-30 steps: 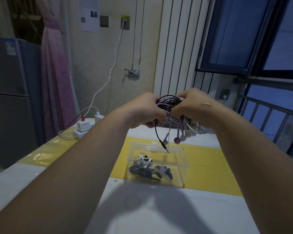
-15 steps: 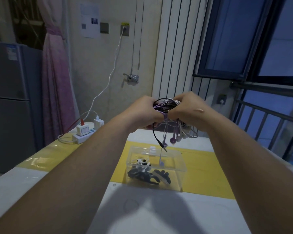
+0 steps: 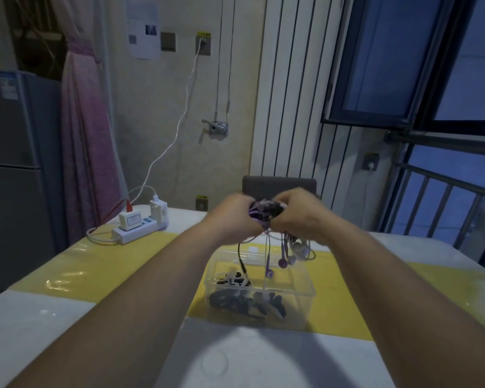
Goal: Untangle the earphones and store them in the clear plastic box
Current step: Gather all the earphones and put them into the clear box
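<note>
The tangled bundle of purple, black and white earphone cables [image 3: 264,213] is being held in the air, directly above the clear rectangular plastic box [image 3: 298,308]. It is being gripped from both sides: the left hand [image 3: 231,218] is clamping its left part and the right hand [image 3: 301,217] its right part, with the fingers curled into the cables. Several ends are hanging down from the knot: small purple earbuds [image 3: 282,263] and a thin black cable with a plug [image 3: 242,264], which is reaching into the open box. Some dark earphones [image 3: 235,299] are already lying on the box floor. The box is standing on a glossy yellow mat [image 3: 109,264] on the white table [image 3: 39,331].

The knot, it is judged, is being loosened at this step. This is probably being done best when one free end is chosen and followed back through the loops, while the bundle is being spread wide and not drawn tight. Hard pulling is to be avoided, because the thin cables could be damaged near the earbuds.
</note>
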Available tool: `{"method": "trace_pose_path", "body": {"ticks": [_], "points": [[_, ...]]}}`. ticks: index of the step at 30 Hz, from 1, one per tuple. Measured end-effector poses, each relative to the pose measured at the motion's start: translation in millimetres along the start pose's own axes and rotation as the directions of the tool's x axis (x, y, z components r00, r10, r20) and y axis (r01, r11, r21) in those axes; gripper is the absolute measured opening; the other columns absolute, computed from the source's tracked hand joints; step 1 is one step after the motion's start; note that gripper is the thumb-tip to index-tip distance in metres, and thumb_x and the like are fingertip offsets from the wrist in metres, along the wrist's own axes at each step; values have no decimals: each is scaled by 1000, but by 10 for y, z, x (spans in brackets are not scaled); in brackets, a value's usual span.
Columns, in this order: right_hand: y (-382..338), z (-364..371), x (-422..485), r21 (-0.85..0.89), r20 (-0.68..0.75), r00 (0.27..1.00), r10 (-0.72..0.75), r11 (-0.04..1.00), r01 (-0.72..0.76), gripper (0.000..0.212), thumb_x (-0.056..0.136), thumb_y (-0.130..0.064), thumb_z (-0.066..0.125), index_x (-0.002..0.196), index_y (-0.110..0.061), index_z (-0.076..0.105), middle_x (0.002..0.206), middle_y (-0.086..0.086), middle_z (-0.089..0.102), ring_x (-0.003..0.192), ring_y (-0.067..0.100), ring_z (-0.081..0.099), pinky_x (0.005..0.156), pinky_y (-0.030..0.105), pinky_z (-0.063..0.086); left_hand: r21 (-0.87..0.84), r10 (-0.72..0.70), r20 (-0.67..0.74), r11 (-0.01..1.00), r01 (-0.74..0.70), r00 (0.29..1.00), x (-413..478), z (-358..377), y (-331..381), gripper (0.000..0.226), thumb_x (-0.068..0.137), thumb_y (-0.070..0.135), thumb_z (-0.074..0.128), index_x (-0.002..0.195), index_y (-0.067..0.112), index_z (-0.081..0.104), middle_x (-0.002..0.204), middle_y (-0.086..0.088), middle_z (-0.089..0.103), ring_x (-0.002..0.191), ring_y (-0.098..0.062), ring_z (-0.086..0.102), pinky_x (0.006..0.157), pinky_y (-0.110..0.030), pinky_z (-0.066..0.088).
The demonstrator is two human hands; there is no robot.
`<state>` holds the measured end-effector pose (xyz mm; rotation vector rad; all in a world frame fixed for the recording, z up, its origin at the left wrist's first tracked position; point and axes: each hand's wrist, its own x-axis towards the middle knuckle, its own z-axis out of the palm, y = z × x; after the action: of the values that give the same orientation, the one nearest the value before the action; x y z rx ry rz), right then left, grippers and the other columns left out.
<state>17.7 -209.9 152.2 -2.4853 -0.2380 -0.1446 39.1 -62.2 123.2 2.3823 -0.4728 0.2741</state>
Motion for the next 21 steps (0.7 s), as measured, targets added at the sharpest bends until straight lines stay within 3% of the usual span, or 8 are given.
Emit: {"method": "trace_pose_path", "body": {"ticks": [3, 6, 8, 10, 12, 15, 18, 21], "points": [[361, 388, 96, -130, 128, 992, 16, 992, 1, 20, 76, -9, 72, 92, -20, 69, 82, 2, 69, 76, 19, 65, 57, 27, 51, 193, -75, 74, 979, 59, 994, -77, 354, -340, 9, 79, 27, 67, 85, 21, 65, 79, 1, 64, 73, -19, 59, 62, -31, 47], [656, 696, 110, -296, 246, 968, 54, 955, 23, 11, 75, -15, 70, 85, -20, 70, 84, 5, 72, 73, 19, 60, 56, 26, 44, 395, -124, 234, 918, 22, 964, -136, 586, -564, 11, 73, 31, 67, 78, 25, 61, 78, 0, 59, 78, -25, 55, 63, -29, 42], [705, 782, 118, -384, 332, 940, 79, 922, 58, 9, 77, -24, 68, 86, -23, 68, 86, 3, 71, 72, 20, 57, 56, 25, 40, 415, -120, 314, 910, -23, 942, -93, 560, -603, 23, 70, 38, 70, 90, 30, 65, 89, 2, 59, 86, -22, 50, 70, -30, 46], [665, 787, 146, -448, 439, 888, 138, 890, 84, 20, 82, -31, 66, 99, -21, 67, 91, 3, 70, 76, 21, 58, 62, 27, 43, 398, -108, 405, 915, -69, 908, -51, 465, -571, 43, 72, 38, 74, 114, 33, 64, 109, 2, 58, 96, -20, 47, 81, -33, 49], [627, 760, 188, -461, 499, 847, 181, 883, 83, 28, 83, -35, 66, 107, -21, 65, 95, 3, 68, 79, 21, 59, 69, 30, 48, 316, -85, 434, 947, -63, 897, -32, 370, -533, 54, 73, 37, 77, 124, 33, 60, 120, 5, 54, 104, -17, 51, 86, -33, 48], [626, 690, 198, -401, 495, 852, 167, 915, 54, 35, 80, -35, 67, 114, -27, 63, 110, 2, 68, 88, 20, 62, 80, 34, 52, 209, -41, 364, 977, -39, 930, -15, 320, -540, 35, 75, 41, 79, 107, 29, 71, 104, 11, 65, 92, -10, 60, 76, -27, 48], [642, 565, 118, -293, 406, 907, 114, 956, 11, 54, 78, -35, 74, 128, -32, 57, 127, -7, 57, 106, 15, 59, 88, 29, 50, 352, -57, 325, 934, -65, 944, -30, 417, -596, 16, 78, 34, 77, 89, 23, 78, 80, 7, 71, 77, -13, 63, 65, -26, 46], [646, 598, 36, -205, 243, 969, 35, 979, 16, 29, 82, -40, 72, 109, -32, 70, 110, -8, 67, 95, 11, 63, 76, 26, 49, 477, -95, 328, 875, -78, 940, -69, 550, -621, 15, 77, 32, 75, 88, 22, 79, 73, 1, 69, 72, -22, 61, 63, -26, 46]]}}
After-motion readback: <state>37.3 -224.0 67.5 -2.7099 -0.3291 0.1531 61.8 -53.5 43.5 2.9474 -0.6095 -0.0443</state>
